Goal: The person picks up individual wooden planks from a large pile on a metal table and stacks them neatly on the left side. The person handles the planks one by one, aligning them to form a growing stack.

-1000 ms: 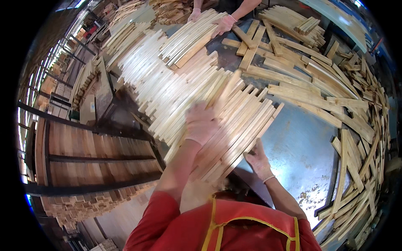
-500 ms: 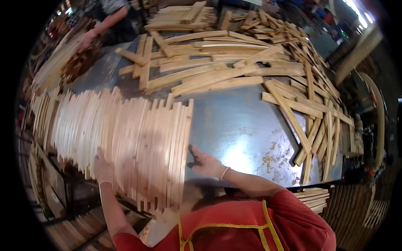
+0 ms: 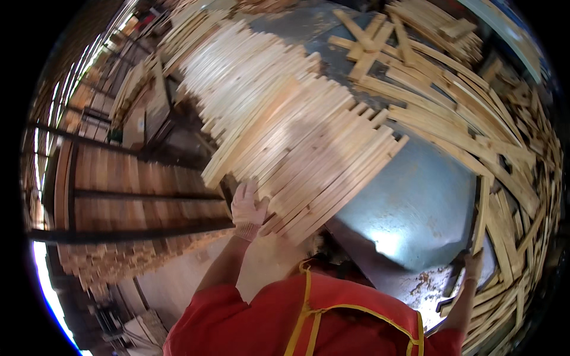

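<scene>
Pale wooden strips [image 3: 320,148] lie side by side in a long slanting row on the metal table [image 3: 415,190]. My left hand [image 3: 248,209], in a light glove, is at the near ends of the row, its thumb apart from the fingers. Far to the right, my right hand [image 3: 473,265] is closed at the near end of a single wooden strip [image 3: 483,207]. That strip points away from me along the edge of a loose pile. The fingertips of my right hand are partly hidden.
Loose boards [image 3: 439,110] lie crisscross across the far and right parts of the table. Beyond them is a neater stack [image 3: 436,24]. To my left stands a dark metal rack [image 3: 142,234] with stacked brown boards [image 3: 142,175].
The view has turned, so the row now slants. My right hand has left the row's right edge and reached the loose pile at right. My left hand is now at the strips' near ends.
</scene>
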A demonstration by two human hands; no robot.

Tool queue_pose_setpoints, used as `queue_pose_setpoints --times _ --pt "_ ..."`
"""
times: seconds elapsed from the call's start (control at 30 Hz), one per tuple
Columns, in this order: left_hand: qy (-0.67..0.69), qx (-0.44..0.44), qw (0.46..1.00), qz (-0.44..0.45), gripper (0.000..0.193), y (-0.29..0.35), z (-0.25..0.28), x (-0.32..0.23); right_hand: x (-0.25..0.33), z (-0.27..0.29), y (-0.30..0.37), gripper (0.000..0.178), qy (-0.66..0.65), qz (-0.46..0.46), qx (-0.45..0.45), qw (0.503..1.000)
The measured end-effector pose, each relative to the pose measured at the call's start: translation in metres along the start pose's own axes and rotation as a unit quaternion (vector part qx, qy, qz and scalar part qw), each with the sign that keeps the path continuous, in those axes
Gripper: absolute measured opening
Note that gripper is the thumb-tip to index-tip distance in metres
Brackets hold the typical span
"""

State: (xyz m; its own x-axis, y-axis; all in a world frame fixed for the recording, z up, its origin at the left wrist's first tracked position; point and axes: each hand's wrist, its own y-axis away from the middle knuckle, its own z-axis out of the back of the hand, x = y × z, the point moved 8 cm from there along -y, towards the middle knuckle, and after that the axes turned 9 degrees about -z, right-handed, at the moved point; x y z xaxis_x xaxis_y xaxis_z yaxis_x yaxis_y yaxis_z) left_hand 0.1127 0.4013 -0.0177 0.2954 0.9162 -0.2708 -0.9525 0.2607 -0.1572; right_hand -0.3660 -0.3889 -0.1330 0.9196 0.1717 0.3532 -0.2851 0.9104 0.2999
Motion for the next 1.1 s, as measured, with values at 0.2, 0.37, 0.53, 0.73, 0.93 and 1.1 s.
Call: queue_pose_setpoints --times 0.2,0.37,0.53,0.73,0.93,1.1 --pt "0.291 -0.037 0.891 0.347 0.065 0.098 -0.035 0.119 0.201 -0.137 0.16 0.034 -0.335 -0.004 0.299 0.894" --pt "0.597 -0.01 0.643 0.48 0.055 0.091 -0.072 0.066 0.385 -0.193 0.307 0.071 -0.044 0.219 0.325 0.919" --pt "0.64 0.089 0.655 0.393 0.055 0.137 -0.105 0.047 0.392 -0.208 0.286 0.085 -0.253 0.137 0.362 0.887" --pt "0.49 0.29 0.818 0.081 0.054 0.097 -0.032 -0.056 0.355 -0.184 0.231 0.092 -0.16 0.085 0.21 0.961" --pt "0.249 0.324 0.911 0.05 0.084 -0.056 -0.058 -0.109 0.392 -0.159 0.208 0.087 -0.077 0.18 0.257 0.946" --pt "0.123 0.246 0.961 0.001 0.087 -0.073 -0.113 -0.182 0.391 -0.172 0.18 0.071 -0.092 0.109 0.362 0.921"
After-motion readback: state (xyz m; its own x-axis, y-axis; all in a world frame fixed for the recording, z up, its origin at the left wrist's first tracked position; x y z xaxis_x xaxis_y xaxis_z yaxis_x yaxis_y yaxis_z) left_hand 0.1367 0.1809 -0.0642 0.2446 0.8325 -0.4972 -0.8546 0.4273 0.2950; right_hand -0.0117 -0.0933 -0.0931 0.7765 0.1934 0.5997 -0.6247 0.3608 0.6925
